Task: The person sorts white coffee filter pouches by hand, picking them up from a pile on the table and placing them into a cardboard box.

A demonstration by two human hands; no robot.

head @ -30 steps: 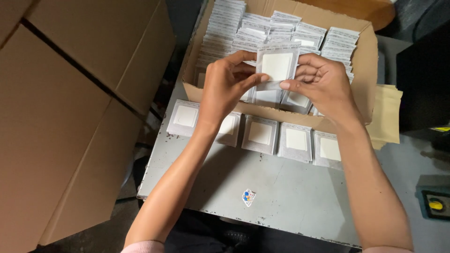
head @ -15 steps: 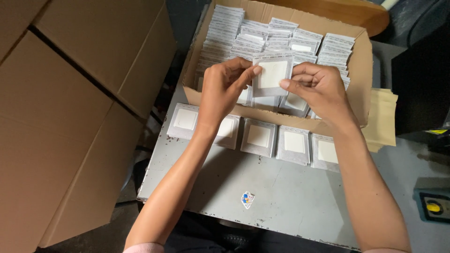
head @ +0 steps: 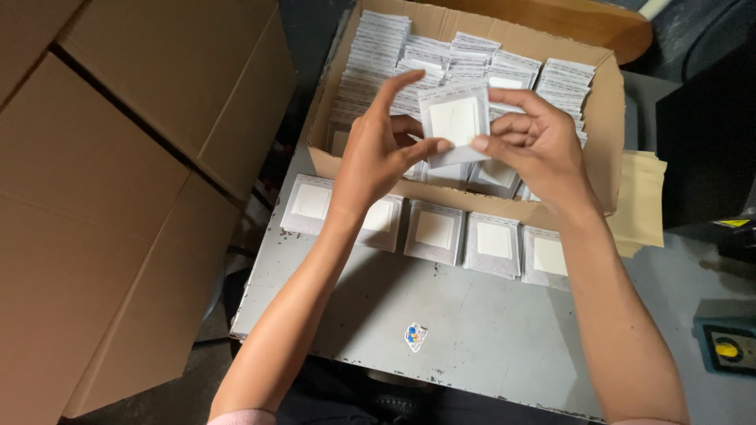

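Note:
Both my hands hold one small white square packet (head: 454, 122) above the open cardboard box (head: 606, 134). My left hand (head: 382, 153) pinches its lower left side, forefinger raised along the edge. My right hand (head: 535, 142) grips its right side with thumb and fingers. The box is filled with several upright rows of the same white packets (head: 386, 47). In front of the box, a row of several packets (head: 435, 230) lies flat on the grey metal table (head: 472, 330).
Large closed cardboard cartons (head: 102, 173) stand to the left of the table. A small colourful sticker (head: 415, 336) sits on the tabletop. Brown paper sheets (head: 642, 205) lie right of the box. A dark device with a yellow button (head: 728, 346) is at the right edge.
My hands lifted the packet a little higher over the box and shifted their grip; my left forefinger now points up along its edge.

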